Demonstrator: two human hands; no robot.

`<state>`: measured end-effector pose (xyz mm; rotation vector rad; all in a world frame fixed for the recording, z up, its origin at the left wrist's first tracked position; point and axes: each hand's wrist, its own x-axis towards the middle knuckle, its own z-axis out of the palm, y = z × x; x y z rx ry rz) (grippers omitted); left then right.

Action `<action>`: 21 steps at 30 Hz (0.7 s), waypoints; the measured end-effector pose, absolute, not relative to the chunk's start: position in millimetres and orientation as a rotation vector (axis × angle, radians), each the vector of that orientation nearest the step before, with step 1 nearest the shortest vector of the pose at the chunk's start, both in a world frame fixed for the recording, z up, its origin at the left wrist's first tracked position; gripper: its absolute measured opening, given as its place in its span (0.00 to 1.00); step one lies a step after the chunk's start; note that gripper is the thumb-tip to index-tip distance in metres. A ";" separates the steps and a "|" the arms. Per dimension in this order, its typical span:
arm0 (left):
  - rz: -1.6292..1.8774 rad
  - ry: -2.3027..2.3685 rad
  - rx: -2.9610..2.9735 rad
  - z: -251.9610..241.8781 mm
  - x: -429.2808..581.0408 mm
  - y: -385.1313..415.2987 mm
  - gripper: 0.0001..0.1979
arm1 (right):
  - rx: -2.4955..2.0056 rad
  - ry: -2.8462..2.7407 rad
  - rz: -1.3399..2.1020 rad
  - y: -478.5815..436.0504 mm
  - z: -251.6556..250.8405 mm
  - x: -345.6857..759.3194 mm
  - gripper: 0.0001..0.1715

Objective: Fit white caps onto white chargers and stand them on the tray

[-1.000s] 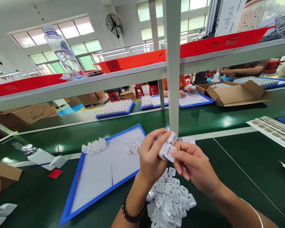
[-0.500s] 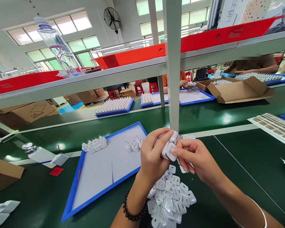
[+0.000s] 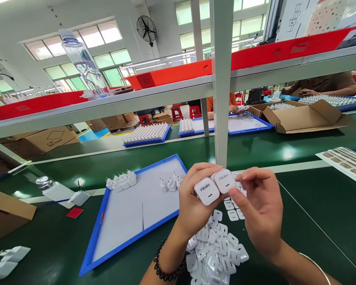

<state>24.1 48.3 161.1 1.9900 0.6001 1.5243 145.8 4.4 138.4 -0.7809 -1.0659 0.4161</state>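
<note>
From the head camera, here's the left hand (image 3: pixel 191 200), front and centre, its grip wrapped snugly around two white adapters (image 3: pixel 207 191)! Side by side, their "Fibaks" faces look straight back at the camera, each with a small dark slot, and the one nearer the right hand (image 3: pixel 262 211) sits a touch higher. That right hand is just beside the pair, grip loose, thumb and fingers parted with nothing seen between them; the thumb tip is right by the adapter's edge, and whether it touches, I cannot tell. Below, a heap of white caps (image 3: pixel 212 253) spreads over the dark green counter (image 3: pixel 329 198), with neat rows of caps (image 3: pixel 233 215) partly behind the right hand. Across on the left, a blue-rimmed tray (image 3: pixel 118 229) carries white plugs (image 3: pixel 123 181), prongs up, one cluster at its far left corner, another near the left hand
</note>
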 end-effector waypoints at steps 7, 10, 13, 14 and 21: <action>1.551 0.552 2.018 157.3 30.7 43.2 0.17 | -0.736 -1.242 0.838 -1.0 141.5 145.0 0.52; 1.546 0.566 2.052 155.5 31.1 39.7 0.16 | -0.741 -1.233 0.858 -4.6 141.6 143.6 0.54; 1.550 0.588 2.095 156.2 28.9 35.0 0.16 | -0.731 -1.274 0.898 -6.9 142.9 145.0 0.46; 1.550 0.596 2.105 156.8 28.3 33.5 0.16 | -0.721 -1.285 0.910 -7.6 143.6 145.6 0.42; 1.513 0.498 2.079 160.6 29.3 27.0 0.14 | -0.627 -1.222 0.899 -12.7 147.6 144.7 0.28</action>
